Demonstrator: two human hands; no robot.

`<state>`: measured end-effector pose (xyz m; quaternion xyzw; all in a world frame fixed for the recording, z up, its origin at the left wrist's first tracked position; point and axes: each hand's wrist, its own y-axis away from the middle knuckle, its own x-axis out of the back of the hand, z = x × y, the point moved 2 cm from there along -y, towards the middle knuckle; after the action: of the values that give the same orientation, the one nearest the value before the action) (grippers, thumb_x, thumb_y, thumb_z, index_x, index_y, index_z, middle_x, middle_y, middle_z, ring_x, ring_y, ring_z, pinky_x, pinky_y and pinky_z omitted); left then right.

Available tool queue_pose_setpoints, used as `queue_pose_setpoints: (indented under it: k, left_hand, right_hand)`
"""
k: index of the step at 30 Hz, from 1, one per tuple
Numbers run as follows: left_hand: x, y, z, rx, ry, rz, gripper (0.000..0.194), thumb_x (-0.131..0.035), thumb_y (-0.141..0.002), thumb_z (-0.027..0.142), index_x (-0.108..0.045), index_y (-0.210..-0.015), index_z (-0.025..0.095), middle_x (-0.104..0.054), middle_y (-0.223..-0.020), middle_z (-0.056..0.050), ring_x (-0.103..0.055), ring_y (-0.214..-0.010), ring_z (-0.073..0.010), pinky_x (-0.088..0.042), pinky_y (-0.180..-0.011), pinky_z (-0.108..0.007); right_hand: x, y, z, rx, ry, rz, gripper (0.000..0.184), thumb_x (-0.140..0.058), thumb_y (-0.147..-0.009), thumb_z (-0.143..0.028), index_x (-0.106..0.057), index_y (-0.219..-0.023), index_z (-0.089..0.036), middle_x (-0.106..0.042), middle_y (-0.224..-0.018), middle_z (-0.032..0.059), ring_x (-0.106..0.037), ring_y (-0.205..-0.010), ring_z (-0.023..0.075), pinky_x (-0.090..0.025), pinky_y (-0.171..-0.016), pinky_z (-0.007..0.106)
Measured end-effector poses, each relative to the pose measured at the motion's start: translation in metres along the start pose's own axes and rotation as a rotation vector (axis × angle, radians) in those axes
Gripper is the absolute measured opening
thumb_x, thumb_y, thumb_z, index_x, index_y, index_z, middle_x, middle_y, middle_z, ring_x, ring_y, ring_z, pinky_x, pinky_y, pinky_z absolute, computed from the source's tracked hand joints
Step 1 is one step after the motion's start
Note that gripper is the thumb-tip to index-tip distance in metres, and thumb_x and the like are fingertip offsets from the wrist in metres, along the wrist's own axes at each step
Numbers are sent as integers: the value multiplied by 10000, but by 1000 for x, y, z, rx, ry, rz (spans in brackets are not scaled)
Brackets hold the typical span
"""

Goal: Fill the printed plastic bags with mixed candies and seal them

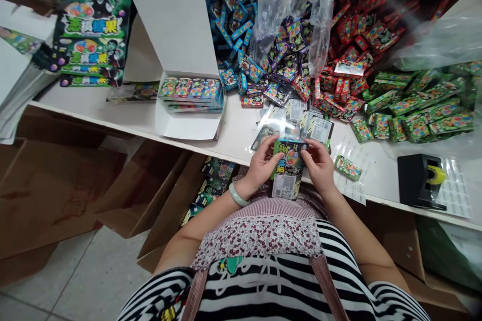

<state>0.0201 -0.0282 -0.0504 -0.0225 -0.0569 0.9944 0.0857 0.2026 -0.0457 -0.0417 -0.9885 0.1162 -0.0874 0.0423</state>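
Between my two hands is a printed card sleeve (289, 163), dark with green edges and coloured candy pictures, held at the table's front edge. My left hand (263, 163), with a pale bangle at the wrist, pinches its left side. On its right side, my right hand (319, 164) grips it between thumb and fingers. A grey-and-yellow printed panel (285, 186) hangs below, over my lap. Just behind the hands lie several similar printed cards (297, 115), overlapping on the table. A small green candy box (348, 168) rests to the right of my right hand.
Heaps of blue (235, 15), purple (288, 60), red (348, 77) and green candy boxes (425, 105) fill the back. An open white carton (188, 128) holds rows of packs. A black tape dispenser (412, 183) stands right. Cardboard boxes (56, 195) sit below the table edge.
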Motion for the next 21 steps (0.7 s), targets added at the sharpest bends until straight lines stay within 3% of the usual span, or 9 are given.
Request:
queue_pose_setpoints:
  k: [6,11,16,21]
  left_hand:
    - [5,-19,12,-91,-72,45,170,-647,-936,378,-644,-930,207,-698,-1055,-54,-664,-1020,-176,-543,-933,-350]
    - [6,-32,25,-29,33,-39,244,-685,-911,375,-641,-1104,231,-733,-975,-33,-699,-900,-152,-563,-835,-318]
    - [4,-33,37,-37,-11,-51,214,-757,-830,394,-690,-848,191,-719,-877,-35,-679,-837,-155,-555,-779,-306]
    - [0,-43,46,87,8,-32,213,-802,-740,322,-648,-778,179,-668,-766,1,-615,-706,-120,-512,-665,-262]
  right_hand:
    - [13,-17,-9,-38,10,-155,234,-653,-852,-469,-632,-878,-237,-647,-925,35,-609,-796,160,-500,-638,290]
    - [20,-32,-23,-146,-142,-255,310,-755,-762,-433,-609,-975,-262,-642,-893,11,-614,-755,156,-479,-542,261]
    - [21,-33,-37,-31,-9,-294,236,-767,-751,-406,-625,-786,-222,-638,-916,44,-619,-879,184,-504,-654,306]
    - [14,-47,-47,-256,-97,-381,275,-774,-697,-397,-591,-810,-227,-609,-740,-22,-541,-612,119,-440,-547,282]
